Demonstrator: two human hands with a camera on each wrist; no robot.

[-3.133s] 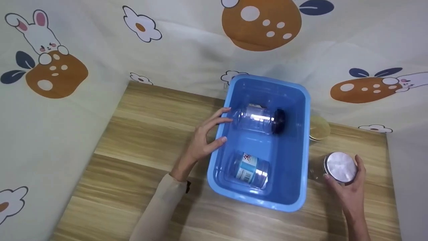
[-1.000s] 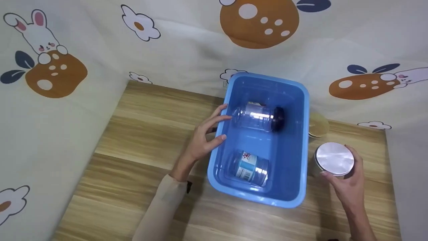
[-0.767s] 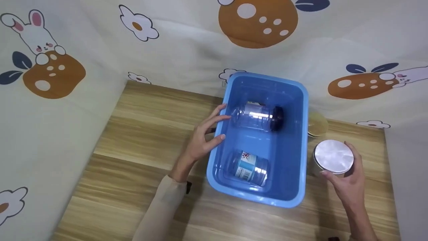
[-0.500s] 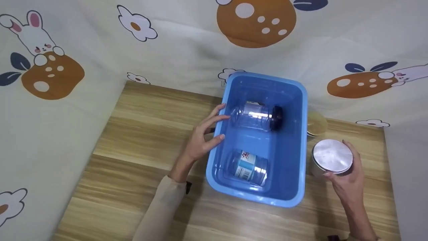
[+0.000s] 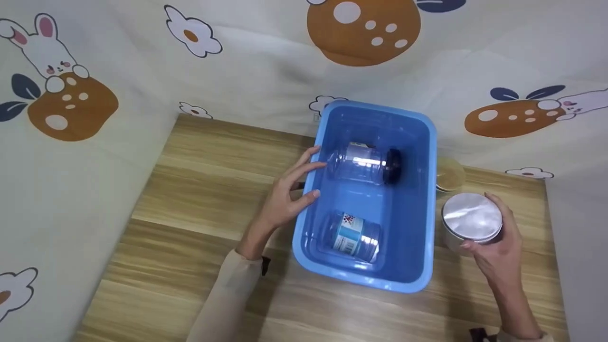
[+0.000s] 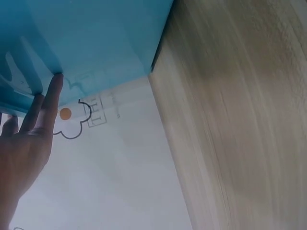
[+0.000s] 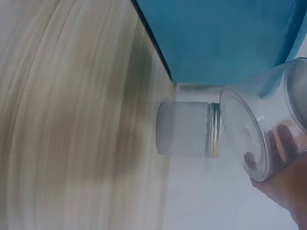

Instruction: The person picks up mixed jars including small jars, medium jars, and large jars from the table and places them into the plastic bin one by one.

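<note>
In the head view my right hand (image 5: 503, 242) grips a clear jar with a silver lid (image 5: 471, 216), right of the blue tub (image 5: 430, 228). The right wrist view shows this jar (image 7: 268, 120) held off the table, its round base visible and the fingers wrapped round its side. My left hand (image 5: 282, 202) rests on the tub's left rim, fingertips on the edge. Its fairly straight fingers (image 6: 45, 110) touch the tub wall in the left wrist view. Inside the tub lie a clear jar with a dark lid (image 5: 363, 164) and a clear jar with a blue-and-white label (image 5: 350, 237).
A jar with a gold lid (image 5: 450, 175) stands on the table (image 5: 204, 190) beside the tub's right side, behind the held jar. A patterned cloth (image 5: 266, 61) hangs as a wall behind the table and at its sides.
My right hand has lifted the silver-lidded jar and brought it slightly left and farther back; its lid looks larger. My left hand stays on the rim, and the view shifts slightly.
</note>
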